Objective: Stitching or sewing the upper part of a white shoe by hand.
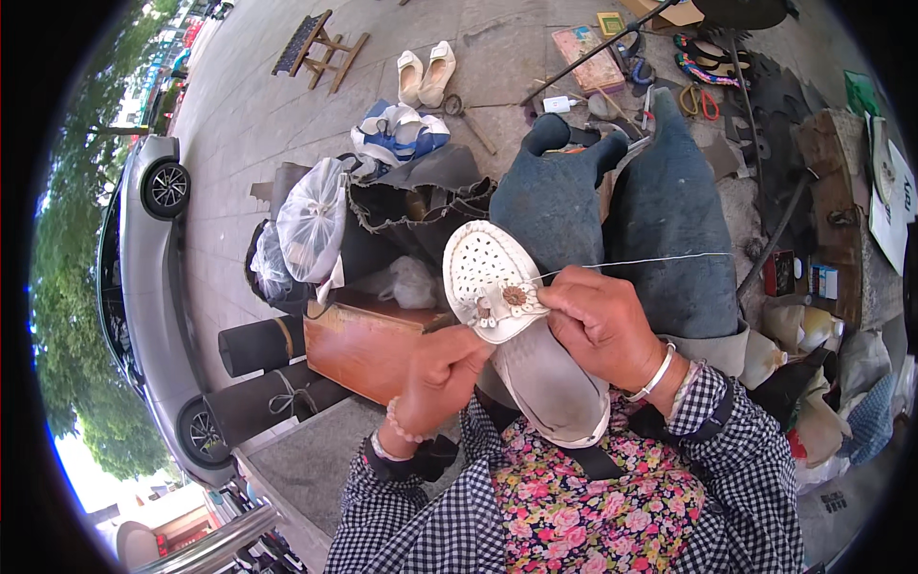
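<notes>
A white slip-on shoe [486,256] with a perforated toe lies over my lap, its toe pointing away and its grey insole facing up. Across its upper sits a beaded flower ornament [514,295]. My left hand [435,378] is closed on the shoe's left edge, below the ornament. Thumb and forefinger of my right hand [598,316] pinch the shoe's right side beside the flower. A thin white thread [669,259] runs from near the flower past my right hand, over a dark knee-high shape. Whether a needle is between the fingers is hidden.
Beyond the shoe stand dark blue lasts or padded forms [550,191]. A wooden box [359,349] and a plastic bag [316,215] are at left. White flats [438,75], a folding stool [320,53] and scissors [709,103] lie farther off. A silver car [158,306] is parked at far left.
</notes>
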Motion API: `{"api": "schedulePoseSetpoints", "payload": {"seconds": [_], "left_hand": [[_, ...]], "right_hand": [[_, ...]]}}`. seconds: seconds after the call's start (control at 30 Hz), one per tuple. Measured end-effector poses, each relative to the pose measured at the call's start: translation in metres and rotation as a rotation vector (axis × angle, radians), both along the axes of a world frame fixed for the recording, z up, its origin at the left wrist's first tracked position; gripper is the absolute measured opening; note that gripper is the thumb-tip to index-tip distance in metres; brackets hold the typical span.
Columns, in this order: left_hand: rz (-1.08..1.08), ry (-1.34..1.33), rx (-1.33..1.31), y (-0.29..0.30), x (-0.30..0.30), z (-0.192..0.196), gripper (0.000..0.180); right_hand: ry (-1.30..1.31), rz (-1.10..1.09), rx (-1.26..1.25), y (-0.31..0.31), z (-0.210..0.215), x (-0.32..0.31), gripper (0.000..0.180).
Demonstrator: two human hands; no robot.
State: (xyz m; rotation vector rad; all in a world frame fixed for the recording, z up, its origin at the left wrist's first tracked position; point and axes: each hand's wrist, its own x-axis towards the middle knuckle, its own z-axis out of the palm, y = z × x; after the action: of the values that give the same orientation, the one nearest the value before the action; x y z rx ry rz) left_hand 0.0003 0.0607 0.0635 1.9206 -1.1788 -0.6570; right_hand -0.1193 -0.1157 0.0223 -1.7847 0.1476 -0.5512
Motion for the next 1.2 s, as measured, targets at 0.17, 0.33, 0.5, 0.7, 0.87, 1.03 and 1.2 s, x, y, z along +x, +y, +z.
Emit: {"api": "schedulePoseSetpoints", "payload": {"seconds": [0.17,0.33,0.5,0.7,0.87,1.03,1.2], "left_hand": [[0.009,-0.133,-0.017,-0.003,-0.003,-0.003,0.018],[-0.005,-0.482,0.011,-0.004,-0.015,-0.006,0.019],[0.088,0.165,0.024,0.008,0.001,-0.010,0.017],[0.084,0.150,-0.092,0.012,0.001,-0.028,0.014],[0.092,0.144,-0.090,0.014,0.001,-0.035,0.013],[0.122,0.184,-0.068,0.015,0.001,-0.033,0.014],[0.043,-0.001,-0.071,0.010,0.003,-0.027,0.016]], "right_hand": [[-0.024,-0.018,-0.022,-0.002,-0.003,0.005,0.021],[-0.004,-0.024,-0.064,-0.002,0.001,0.001,0.024],[0.074,-0.027,-0.261,0.004,0.010,-0.001,0.017],[0.084,-0.030,-0.415,0.010,0.015,0.000,0.021],[0.104,-0.028,-0.416,0.010,0.017,0.000,0.021],[0.113,-0.018,-0.427,0.010,0.015,-0.001,0.021],[0.113,-0.092,-0.431,0.009,0.011,0.000,0.020]]}}
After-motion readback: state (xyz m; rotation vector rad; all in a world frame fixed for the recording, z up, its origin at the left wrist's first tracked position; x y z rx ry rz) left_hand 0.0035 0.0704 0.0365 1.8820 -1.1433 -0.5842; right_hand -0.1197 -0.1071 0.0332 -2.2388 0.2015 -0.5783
